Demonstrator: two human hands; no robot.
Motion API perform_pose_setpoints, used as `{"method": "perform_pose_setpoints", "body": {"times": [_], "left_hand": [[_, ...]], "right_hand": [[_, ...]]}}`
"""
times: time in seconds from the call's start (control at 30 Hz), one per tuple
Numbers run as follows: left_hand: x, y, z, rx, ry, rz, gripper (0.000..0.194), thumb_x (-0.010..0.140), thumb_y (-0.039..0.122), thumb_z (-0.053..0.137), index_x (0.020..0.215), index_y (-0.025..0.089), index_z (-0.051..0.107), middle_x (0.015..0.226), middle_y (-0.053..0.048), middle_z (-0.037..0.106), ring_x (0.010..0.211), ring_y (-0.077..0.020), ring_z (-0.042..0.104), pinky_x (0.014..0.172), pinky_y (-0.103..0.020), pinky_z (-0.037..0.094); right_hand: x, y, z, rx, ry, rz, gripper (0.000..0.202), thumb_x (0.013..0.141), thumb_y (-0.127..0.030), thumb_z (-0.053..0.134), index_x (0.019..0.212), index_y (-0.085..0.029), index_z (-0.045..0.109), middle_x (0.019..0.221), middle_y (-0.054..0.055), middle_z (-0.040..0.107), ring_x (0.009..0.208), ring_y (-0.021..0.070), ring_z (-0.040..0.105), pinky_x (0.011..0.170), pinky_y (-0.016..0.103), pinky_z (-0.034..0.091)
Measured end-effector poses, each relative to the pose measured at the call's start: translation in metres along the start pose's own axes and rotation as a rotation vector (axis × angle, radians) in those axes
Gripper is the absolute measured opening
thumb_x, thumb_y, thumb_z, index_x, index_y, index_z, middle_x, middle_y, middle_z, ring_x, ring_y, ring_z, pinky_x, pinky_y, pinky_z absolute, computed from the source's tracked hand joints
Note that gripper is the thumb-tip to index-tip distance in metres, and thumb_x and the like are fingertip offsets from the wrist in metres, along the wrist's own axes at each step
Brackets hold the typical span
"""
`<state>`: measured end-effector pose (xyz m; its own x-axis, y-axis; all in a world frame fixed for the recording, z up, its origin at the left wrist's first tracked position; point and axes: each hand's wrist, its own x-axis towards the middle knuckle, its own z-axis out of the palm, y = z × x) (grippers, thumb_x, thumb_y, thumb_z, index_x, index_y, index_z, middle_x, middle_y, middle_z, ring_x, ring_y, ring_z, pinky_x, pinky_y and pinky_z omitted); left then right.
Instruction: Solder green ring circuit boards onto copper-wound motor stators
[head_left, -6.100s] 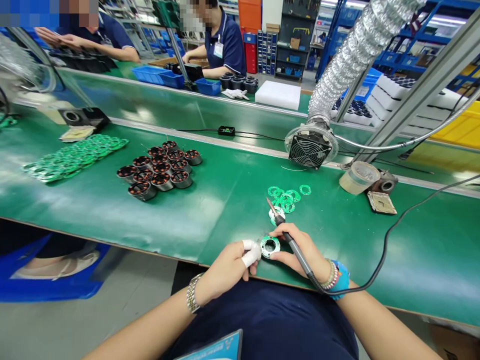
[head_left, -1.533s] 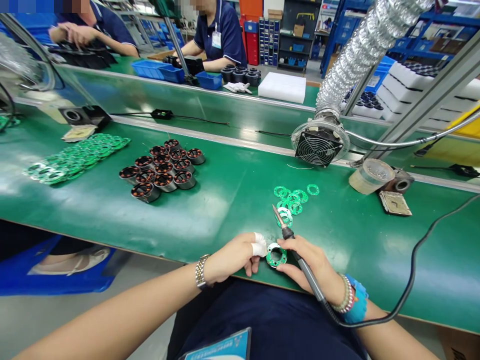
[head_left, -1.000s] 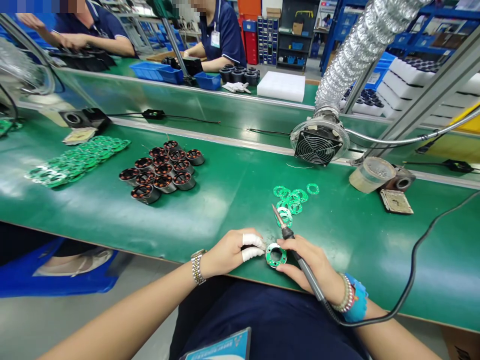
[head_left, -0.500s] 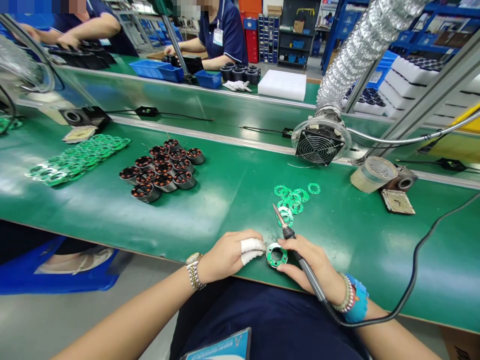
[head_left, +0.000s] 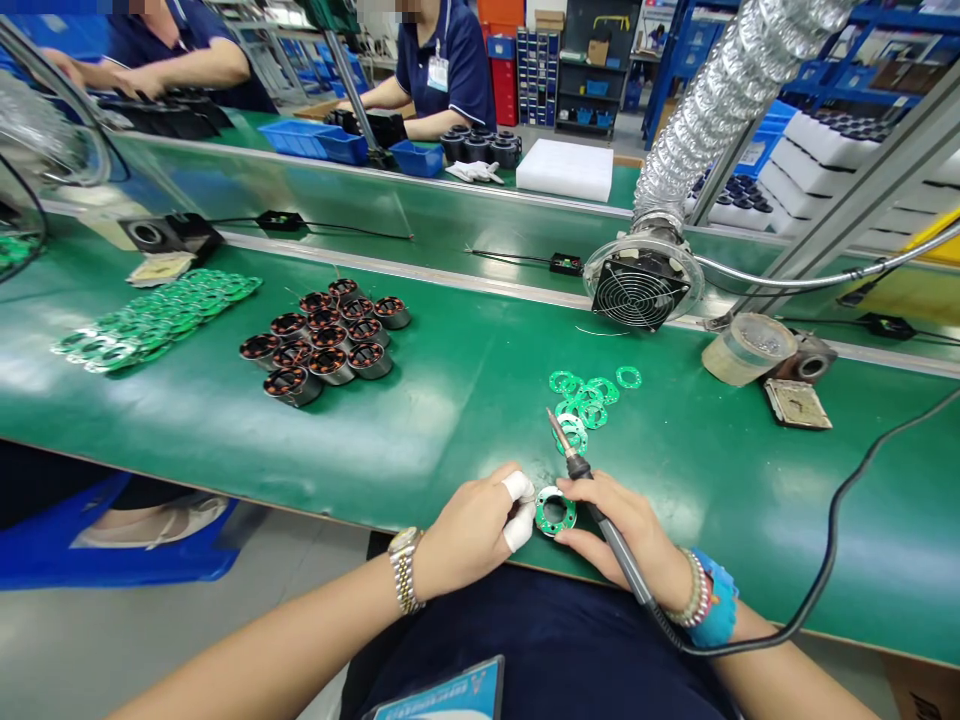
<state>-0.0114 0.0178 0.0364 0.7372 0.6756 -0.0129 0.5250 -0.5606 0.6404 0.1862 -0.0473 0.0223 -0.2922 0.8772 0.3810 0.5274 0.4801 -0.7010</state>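
A green ring-shaped circuit board (head_left: pixel 556 512), apparently on top of a motor stator, sits at the table's near edge. My right hand (head_left: pixel 626 525) holds its right side between thumb and forefinger. That same hand carries a soldering iron (head_left: pixel 616 548), its tip pointing away from me over loose boards. My left hand (head_left: pixel 480 525), with white coverings on two fingers, is closed at the board's left edge; what those fingertips pinch, if anything, is too small to tell. Several loose green ring boards (head_left: pixel 592 392) lie just beyond the iron's tip.
Several copper-wound stators (head_left: pixel 328 364) stand in a cluster at left, beside rows of green ring boards (head_left: pixel 161 315). A fume fan (head_left: pixel 636 292) hangs ahead. A plastic tub (head_left: pixel 742 352) and soldering-iron stand (head_left: pixel 804 358) are at right. The iron's cable (head_left: pixel 831 520) crosses the right side.
My left hand has turned and its fingers have curled more tightly, with the wrist a little further right. My right hand, the iron and the board have hardly moved.
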Motion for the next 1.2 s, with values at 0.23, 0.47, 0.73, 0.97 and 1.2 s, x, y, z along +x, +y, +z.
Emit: {"method": "perform_pose_setpoints", "body": {"times": [0.23,0.47,0.73,0.97,1.2], "left_hand": [[0.001,-0.009,-0.008,-0.759,-0.295,-0.317,0.021,0.083,0.034,0.049,0.078,0.014,0.052,0.069,-0.002,0.06,0.059,-0.0109,0.055,0.06,-0.024,0.047],[0.009,-0.024,-0.011,-0.584,-0.182,-0.039,0.011,0.079,0.026,0.057,0.079,0.015,0.061,0.077,-0.002,0.062,0.072,-0.0125,0.057,0.07,-0.025,0.046],[0.011,-0.006,0.0,-0.681,-0.119,-0.15,0.014,0.076,0.026,0.055,0.071,0.016,0.048,0.065,0.003,0.048,0.056,-0.0083,0.046,0.054,-0.021,0.042],[0.011,0.011,0.021,-1.03,0.038,-0.425,0.018,0.072,0.021,0.054,0.084,0.019,0.04,0.067,0.006,0.039,0.051,-0.0067,0.041,0.042,-0.017,0.037],[0.002,0.006,0.005,-0.841,-0.04,-0.359,0.035,0.081,0.035,0.05,0.11,0.016,0.042,0.077,0.001,0.046,0.057,-0.0092,0.047,0.051,-0.023,0.044]], "right_hand": [[0.002,-0.003,-0.001,-0.006,0.016,-0.017,0.03,0.081,-0.024,0.06,0.109,-0.019,0.05,0.093,0.008,0.062,0.081,0.0177,0.06,0.072,0.03,0.052],[0.001,-0.002,-0.001,-0.007,0.008,-0.009,0.031,0.081,-0.024,0.06,0.109,-0.019,0.05,0.093,0.008,0.061,0.08,0.0176,0.059,0.073,0.031,0.051],[0.0,0.0,0.0,-0.022,0.008,-0.007,0.032,0.08,-0.025,0.061,0.11,-0.019,0.05,0.093,0.008,0.062,0.08,0.0176,0.06,0.072,0.03,0.051],[0.001,-0.001,0.001,-0.001,0.013,0.008,0.032,0.08,-0.024,0.062,0.11,-0.02,0.05,0.094,0.008,0.063,0.081,0.0176,0.06,0.073,0.03,0.051],[0.0,0.0,-0.01,0.03,0.105,0.082,0.034,0.076,-0.023,0.066,0.107,-0.02,0.05,0.108,0.009,0.063,0.098,0.0196,0.061,0.084,0.031,0.051]]}}
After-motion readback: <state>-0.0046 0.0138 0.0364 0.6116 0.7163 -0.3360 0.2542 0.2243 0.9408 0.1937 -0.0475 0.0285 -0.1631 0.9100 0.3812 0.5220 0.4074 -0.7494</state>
